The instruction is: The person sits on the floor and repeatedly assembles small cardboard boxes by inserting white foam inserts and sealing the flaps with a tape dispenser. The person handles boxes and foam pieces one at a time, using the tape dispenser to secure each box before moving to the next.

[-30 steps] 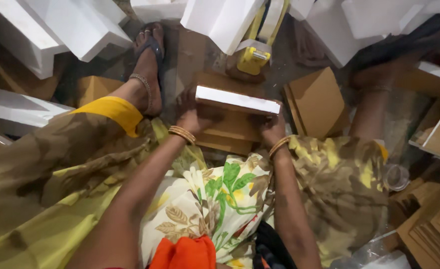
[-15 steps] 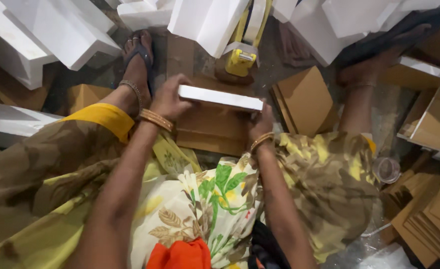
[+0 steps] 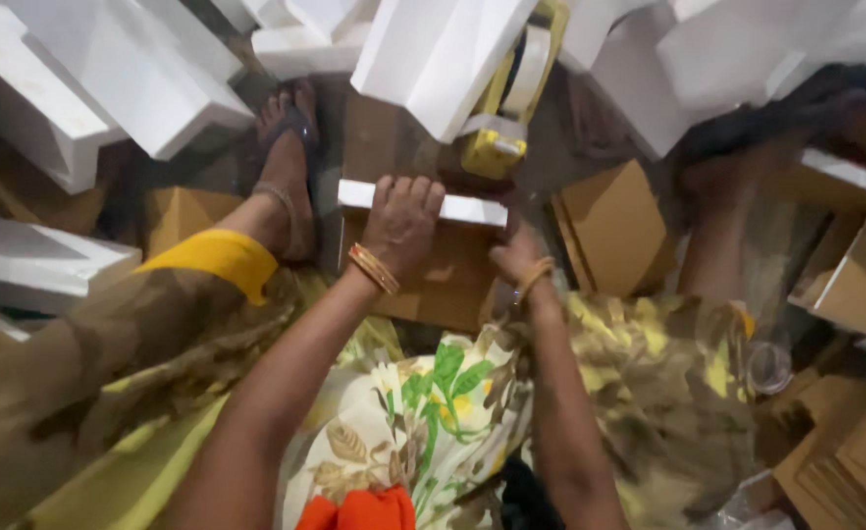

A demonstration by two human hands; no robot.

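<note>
A flat white foam strip [image 3: 467, 208] lies across the top edge of a brown cardboard box [image 3: 445, 277] between my knees. My left hand [image 3: 400, 224] rests on top of the strip with its fingers curled over the far edge. My right hand [image 3: 514, 253] holds the box at the strip's right end, its fingers partly hidden. Both wrists wear gold bangles.
A yellow tape dispenser [image 3: 497, 147] stands just beyond the box. White foam blocks [image 3: 148, 69] pile up at the far left and top. Flat cardboard pieces [image 3: 614, 221] lie to the right, more stacked at the lower right [image 3: 855, 461]. My sandalled foot [image 3: 290, 162] is at the left.
My left hand has moved from the strip's left end to lie over its middle. The strip has come down onto the box's top edge.
</note>
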